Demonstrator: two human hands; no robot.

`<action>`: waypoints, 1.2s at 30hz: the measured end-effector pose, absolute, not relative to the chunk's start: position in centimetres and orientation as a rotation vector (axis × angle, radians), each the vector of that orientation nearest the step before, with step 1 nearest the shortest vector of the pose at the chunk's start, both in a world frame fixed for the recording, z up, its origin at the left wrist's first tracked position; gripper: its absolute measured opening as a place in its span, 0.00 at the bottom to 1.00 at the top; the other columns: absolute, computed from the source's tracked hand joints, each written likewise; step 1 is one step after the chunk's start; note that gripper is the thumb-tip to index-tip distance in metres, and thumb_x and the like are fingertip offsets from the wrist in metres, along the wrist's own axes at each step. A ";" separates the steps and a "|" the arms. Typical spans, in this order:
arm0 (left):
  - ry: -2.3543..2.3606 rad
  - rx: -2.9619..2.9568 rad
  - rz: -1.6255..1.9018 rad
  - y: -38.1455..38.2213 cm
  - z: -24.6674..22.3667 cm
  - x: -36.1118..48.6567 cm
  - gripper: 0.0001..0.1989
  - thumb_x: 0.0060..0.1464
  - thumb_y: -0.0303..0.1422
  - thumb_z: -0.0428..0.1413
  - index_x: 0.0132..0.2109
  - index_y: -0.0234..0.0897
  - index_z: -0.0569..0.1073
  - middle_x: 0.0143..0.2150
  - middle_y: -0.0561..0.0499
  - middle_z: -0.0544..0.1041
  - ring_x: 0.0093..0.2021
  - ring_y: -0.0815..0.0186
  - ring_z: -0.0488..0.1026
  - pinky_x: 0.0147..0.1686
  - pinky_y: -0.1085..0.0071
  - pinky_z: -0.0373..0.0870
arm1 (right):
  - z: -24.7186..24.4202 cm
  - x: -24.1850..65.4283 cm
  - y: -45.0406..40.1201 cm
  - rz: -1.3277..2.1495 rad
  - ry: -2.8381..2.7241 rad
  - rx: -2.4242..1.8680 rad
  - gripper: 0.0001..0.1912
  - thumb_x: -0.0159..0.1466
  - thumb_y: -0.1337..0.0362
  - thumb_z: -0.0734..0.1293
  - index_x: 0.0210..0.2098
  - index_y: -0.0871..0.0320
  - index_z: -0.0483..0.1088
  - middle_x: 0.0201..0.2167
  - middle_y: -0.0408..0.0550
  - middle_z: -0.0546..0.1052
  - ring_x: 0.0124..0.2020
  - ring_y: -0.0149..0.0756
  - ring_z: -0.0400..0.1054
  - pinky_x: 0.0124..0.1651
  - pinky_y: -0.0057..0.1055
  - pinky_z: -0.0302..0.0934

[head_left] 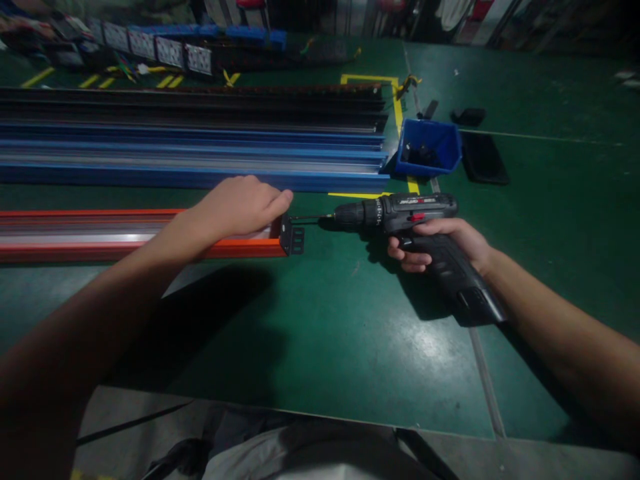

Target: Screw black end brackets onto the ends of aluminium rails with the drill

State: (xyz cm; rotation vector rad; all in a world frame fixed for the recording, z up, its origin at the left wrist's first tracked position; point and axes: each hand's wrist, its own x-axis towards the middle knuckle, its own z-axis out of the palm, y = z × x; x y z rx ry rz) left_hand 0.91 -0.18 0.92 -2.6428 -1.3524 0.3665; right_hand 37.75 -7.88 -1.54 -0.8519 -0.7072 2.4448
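Orange channel [245, 249] lies near left on the green table [350, 347], its right end held under the left hand [243, 208]; the right hand [466, 241] wraps the black drill [423, 205], whose bit [313, 217] apparently reaches the black end plate [285, 235].

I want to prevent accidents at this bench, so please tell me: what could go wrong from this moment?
First, the tip of the drill bit is very near the thumb of the left hand; a slip could hurt it. Second, no clamp is visible on the orange channel, so it might shift or twist under the left hand. Third, the bit looks thin, so tilting the drill could bend it.
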 end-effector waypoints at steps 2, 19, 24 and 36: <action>-1.352 -2.635 0.372 -0.2 1.0 1.0 0.37 0.71 0.47 0.30 0.50 0.36 0.83 0.38 0.39 0.83 0.40 0.52 0.81 0.40 0.61 0.70 | -1.6 37.8 -7.9 2.450 -0.706 -0.845 0.12 0.65 0.65 0.67 0.47 0.64 0.70 0.37 0.52 0.76 0.26 0.29 0.62 0.32 0.29 0.66; -1.370 -2.683 0.350 -0.2 1.1 0.9 0.38 0.70 0.48 0.30 0.50 0.34 0.83 0.37 0.38 0.83 0.38 0.52 0.80 0.39 0.61 0.68 | -1.7 37.9 -7.8 2.469 -0.679 -0.841 0.13 0.64 0.64 0.67 0.47 0.63 0.70 0.37 0.52 0.75 0.26 0.29 0.62 0.31 0.29 0.67; -1.351 -2.677 0.360 0.0 0.9 0.7 0.39 0.70 0.48 0.29 0.52 0.34 0.82 0.38 0.37 0.83 0.38 0.50 0.80 0.37 0.60 0.68 | -1.6 37.9 -7.9 2.468 -0.673 -0.846 0.13 0.65 0.65 0.67 0.48 0.63 0.70 0.37 0.52 0.76 0.26 0.29 0.62 0.32 0.29 0.67; -1.356 -2.667 0.377 -0.1 1.0 0.8 0.36 0.70 0.47 0.32 0.52 0.36 0.82 0.38 0.40 0.83 0.40 0.52 0.81 0.45 0.60 0.69 | -1.6 37.9 -7.8 2.481 -0.672 -0.824 0.12 0.65 0.65 0.67 0.47 0.63 0.70 0.37 0.52 0.76 0.26 0.29 0.63 0.33 0.29 0.68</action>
